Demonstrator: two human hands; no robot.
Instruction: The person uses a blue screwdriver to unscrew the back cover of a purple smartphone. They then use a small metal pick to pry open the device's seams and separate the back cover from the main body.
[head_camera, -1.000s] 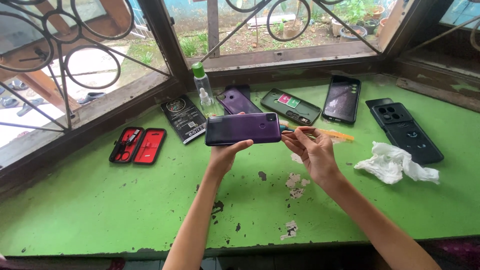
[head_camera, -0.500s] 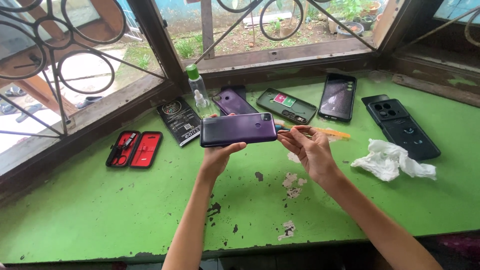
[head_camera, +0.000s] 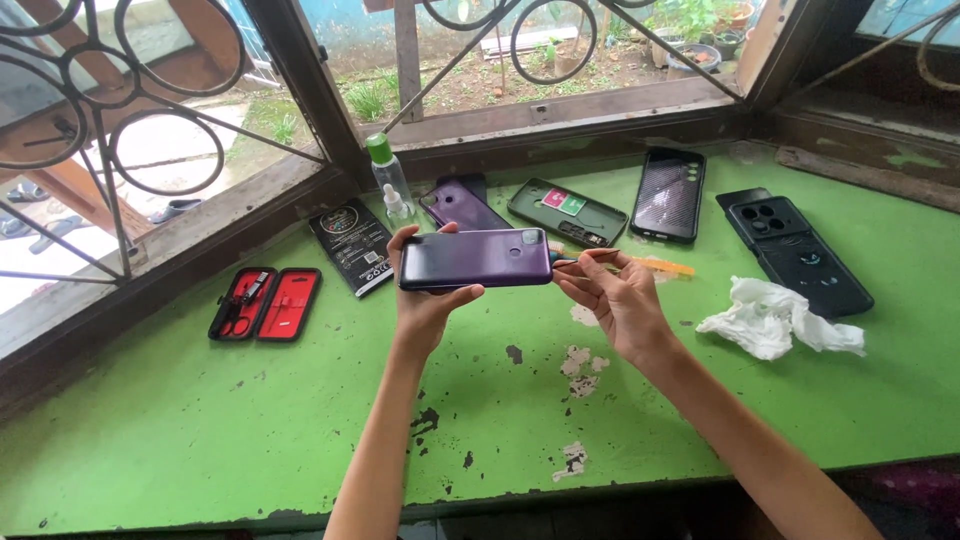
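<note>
My left hand (head_camera: 428, 298) holds a purple phone (head_camera: 475, 258) by its long edges, back side up, above the green table (head_camera: 200, 440). My right hand (head_camera: 615, 292) is at the phone's right end, pinching a thin orange-handled tool (head_camera: 655, 265) whose tip touches the phone's edge near the camera corner. Both hands hover over the table's middle.
Behind the hands lie a small spray bottle with a green cap (head_camera: 390, 185), a black packet (head_camera: 352, 245), a purple phone cover (head_camera: 462, 205), a green-black phone frame (head_camera: 567, 212), a black phone (head_camera: 668, 195) and dark cases (head_camera: 795, 250). An open red tool case (head_camera: 265, 303) lies left, crumpled white tissue (head_camera: 775, 320) right.
The phone and both hands stay together with the tool at the phone's right end; the view has shifted slightly, little else differs.
</note>
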